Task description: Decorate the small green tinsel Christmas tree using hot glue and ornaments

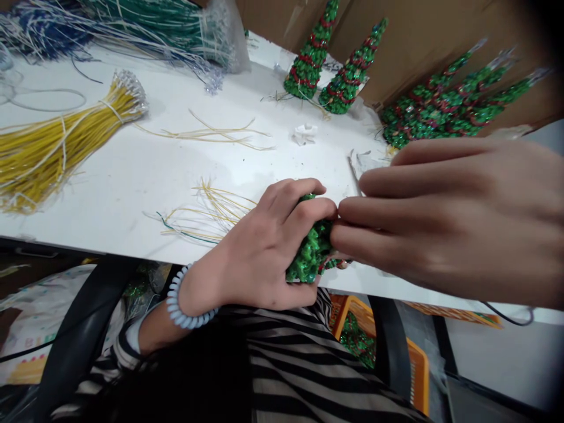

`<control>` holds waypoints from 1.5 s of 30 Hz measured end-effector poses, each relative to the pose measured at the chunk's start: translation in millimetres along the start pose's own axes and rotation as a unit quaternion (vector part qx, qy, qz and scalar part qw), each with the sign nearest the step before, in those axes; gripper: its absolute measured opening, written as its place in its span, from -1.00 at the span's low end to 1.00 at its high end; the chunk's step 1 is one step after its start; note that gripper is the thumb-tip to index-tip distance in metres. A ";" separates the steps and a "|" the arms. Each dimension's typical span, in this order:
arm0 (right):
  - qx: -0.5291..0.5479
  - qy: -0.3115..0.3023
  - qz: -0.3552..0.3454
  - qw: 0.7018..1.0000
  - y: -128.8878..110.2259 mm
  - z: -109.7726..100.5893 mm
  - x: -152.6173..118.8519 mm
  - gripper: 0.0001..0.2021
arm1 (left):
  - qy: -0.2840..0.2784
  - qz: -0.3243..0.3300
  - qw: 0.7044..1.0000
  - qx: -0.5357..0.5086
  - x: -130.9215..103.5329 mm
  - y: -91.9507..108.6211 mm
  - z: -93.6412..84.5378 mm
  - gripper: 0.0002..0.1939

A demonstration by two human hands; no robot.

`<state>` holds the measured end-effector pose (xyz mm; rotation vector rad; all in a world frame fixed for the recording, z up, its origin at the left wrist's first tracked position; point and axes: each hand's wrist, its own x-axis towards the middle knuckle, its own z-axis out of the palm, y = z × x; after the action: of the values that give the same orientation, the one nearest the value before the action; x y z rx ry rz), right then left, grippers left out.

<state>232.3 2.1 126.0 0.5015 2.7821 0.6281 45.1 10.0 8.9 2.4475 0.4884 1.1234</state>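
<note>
My left hand [273, 252] is wrapped round a green beaded miniature Christmas tree [311, 252] that lies on its side at the table's front edge. Part of the tree is hidden under my fingers. My right hand [432, 223] is closed, its fingers pressed together against the tree's right side; whatever they pinch is out of sight. A bit of red and gold trim [337, 264] shows below the right fingertips. Thin loose yellow wires [215, 202] lie on the table just left of my left hand, with a green strand [185, 235] among them.
A tied bundle of yellow wires [66, 138] lies at the left, with blue wires [53, 29] and bagged green wires [154, 23] behind. Two decorated trees [308, 67] stand at the back; several more [440, 108] lean at the right. Crumpled paper [305, 134] lies mid-table. An orange basket [418, 370] sits below.
</note>
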 end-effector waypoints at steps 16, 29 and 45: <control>-0.021 0.062 0.043 0.997 -20.1 -3.7 -20.4 -0.57 | 0.007 0.008 1.000 0.003 1.0 -1.0 2.0 -0.35; -0.034 0.059 0.055 0.996 -26.7 -4.7 -14.5 -0.62 | 0.010 0.009 1.000 -0.007 0.3 -0.9 2.6 -0.36; 0.032 0.068 0.008 0.997 -8.8 12.0 -5.5 -0.66 | 0.003 0.004 1.000 0.001 0.4 -0.9 3.9 -0.33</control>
<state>238.5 -3.0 112.3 0.5126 2.9372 0.5980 48.2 10.1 6.4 2.4502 0.4812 1.1331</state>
